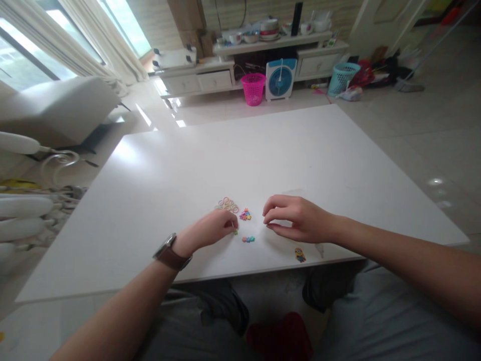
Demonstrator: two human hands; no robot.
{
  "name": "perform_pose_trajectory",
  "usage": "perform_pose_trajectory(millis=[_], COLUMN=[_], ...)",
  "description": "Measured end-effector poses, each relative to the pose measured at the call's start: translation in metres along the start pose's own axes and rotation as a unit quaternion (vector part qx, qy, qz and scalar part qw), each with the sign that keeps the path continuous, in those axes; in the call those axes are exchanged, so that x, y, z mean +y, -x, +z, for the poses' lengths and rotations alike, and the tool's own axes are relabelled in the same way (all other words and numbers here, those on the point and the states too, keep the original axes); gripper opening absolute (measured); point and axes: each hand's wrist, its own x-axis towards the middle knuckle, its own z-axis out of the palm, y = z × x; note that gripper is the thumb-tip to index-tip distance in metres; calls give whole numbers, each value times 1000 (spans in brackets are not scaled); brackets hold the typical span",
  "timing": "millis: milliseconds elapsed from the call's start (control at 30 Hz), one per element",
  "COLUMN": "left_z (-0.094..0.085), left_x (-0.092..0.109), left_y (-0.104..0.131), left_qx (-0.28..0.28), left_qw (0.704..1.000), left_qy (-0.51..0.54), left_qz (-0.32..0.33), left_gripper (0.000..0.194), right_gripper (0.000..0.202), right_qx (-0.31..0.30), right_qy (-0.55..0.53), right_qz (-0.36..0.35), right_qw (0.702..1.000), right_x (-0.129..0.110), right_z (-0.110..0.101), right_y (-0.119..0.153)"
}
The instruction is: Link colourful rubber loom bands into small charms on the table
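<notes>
My left hand [220,224] is closed in a pinch at the front of the white table [240,160]. A small green piece [235,232], perhaps a bead, shows at its fingertips. My right hand [295,216] hovers a little to the right, thumb and index fingertips nearly together; whatever they grip is too fine to make out. Between the hands lies a small pile of colourful star-like pieces [245,215]. Nearer me is a short row of orange, blue and teal pieces [248,239]. Several thin pastel rubber bands or rings [226,204] lie just beyond my left hand.
A yellow and blue cartoon figure [299,254] lies near the table's front edge, below my right hand. A small clear item [319,249] is beside it. Across the floor stand a pink basket [253,89], a blue fan [280,80] and a teal basket [342,79].
</notes>
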Motion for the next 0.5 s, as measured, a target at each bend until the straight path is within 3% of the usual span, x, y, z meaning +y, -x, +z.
perform_pose_trajectory(millis=[500], left_z=[6], left_x=[5], left_y=[-7], left_qx=[-18], left_qw=[999], left_qy=[45], left_qz=[8], left_gripper=[13], right_gripper=[14], right_qx=[-10], right_qy=[1], right_qz=[6], right_qw=[1000], right_x=[0], right_z=[0], right_y=[0])
